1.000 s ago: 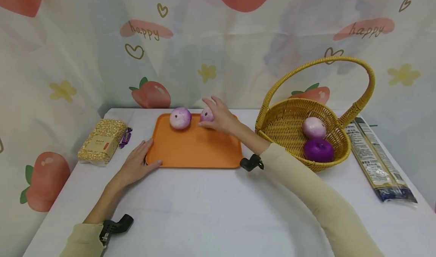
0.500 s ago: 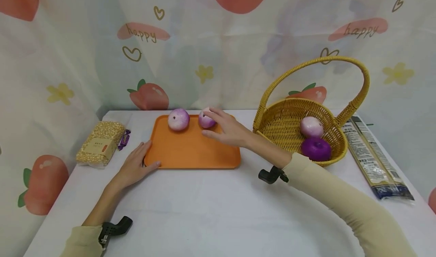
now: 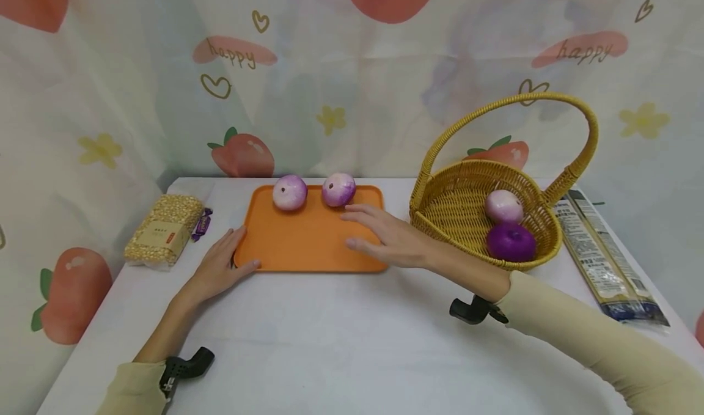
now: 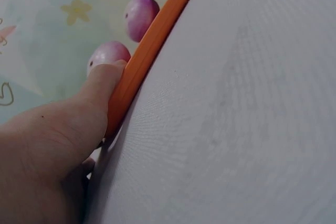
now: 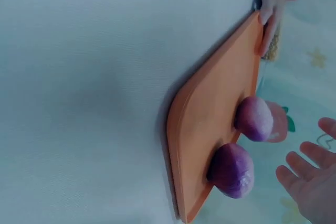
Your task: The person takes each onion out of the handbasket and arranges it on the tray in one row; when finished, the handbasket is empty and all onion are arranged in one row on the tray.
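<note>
In the head view, two purple-and-white onions, a left onion (image 3: 289, 192) and a right onion (image 3: 338, 190), sit along the far side of an orange tray (image 3: 308, 244). My left hand (image 3: 219, 268) rests at the tray's near left corner, its thumb at the front rim and its fingers along the left side. The left wrist view shows that thumb (image 4: 100, 85) against the orange edge. My right hand (image 3: 393, 238) hovers over the tray's right part with fingers spread, holding nothing. Both onions also appear in the right wrist view, with the right hand (image 5: 315, 177) apart from them.
A yellow wicker basket (image 3: 456, 213) with a tall handle stands right of the tray. It holds a pale onion (image 3: 503, 207) and a dark purple onion (image 3: 511, 242). Flat packets (image 3: 610, 262) lie beyond it. A bag of yellow grains (image 3: 165, 228) and a purple-wrapped candy (image 3: 201, 224) lie left.
My right hand has drawn back from the right onion, toward me and to the right, leaving it on the tray in full view. My left hand has stayed at the tray corner.
</note>
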Available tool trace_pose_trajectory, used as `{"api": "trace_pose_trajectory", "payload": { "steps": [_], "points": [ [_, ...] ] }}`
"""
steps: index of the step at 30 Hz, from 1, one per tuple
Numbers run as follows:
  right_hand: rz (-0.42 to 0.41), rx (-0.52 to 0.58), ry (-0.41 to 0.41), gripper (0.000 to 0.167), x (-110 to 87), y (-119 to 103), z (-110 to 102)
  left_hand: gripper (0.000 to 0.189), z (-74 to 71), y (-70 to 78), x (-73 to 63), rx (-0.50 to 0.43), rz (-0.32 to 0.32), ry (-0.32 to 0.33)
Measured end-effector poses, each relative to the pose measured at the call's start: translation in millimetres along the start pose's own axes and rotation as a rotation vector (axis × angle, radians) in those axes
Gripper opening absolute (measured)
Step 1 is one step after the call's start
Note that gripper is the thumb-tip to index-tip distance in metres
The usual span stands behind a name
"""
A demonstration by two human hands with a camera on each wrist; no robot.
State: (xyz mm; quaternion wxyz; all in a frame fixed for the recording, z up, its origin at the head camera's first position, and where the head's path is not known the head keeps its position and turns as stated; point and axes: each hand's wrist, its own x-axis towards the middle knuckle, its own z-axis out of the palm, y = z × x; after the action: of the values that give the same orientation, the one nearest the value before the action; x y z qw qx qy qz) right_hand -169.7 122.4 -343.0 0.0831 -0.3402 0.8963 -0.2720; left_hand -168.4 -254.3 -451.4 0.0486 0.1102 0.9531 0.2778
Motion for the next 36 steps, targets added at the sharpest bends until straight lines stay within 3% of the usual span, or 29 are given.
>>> {"api": "trace_pose_trajectory", "payload": {
  "steps": [27,36],
  "points": [
    [-0.028,-0.005,-0.014,0.052,-47.1,-7.3,-1.8,0.093,0.4,1.8,-0.4,-0.008,-0.004,-0.005],
    [-0.014,0.031,0.039,0.051,-60.5,0.6,-15.7,0.094,-0.1,1.3,-0.7,-0.008,-0.008,-0.002]
  ]
}}
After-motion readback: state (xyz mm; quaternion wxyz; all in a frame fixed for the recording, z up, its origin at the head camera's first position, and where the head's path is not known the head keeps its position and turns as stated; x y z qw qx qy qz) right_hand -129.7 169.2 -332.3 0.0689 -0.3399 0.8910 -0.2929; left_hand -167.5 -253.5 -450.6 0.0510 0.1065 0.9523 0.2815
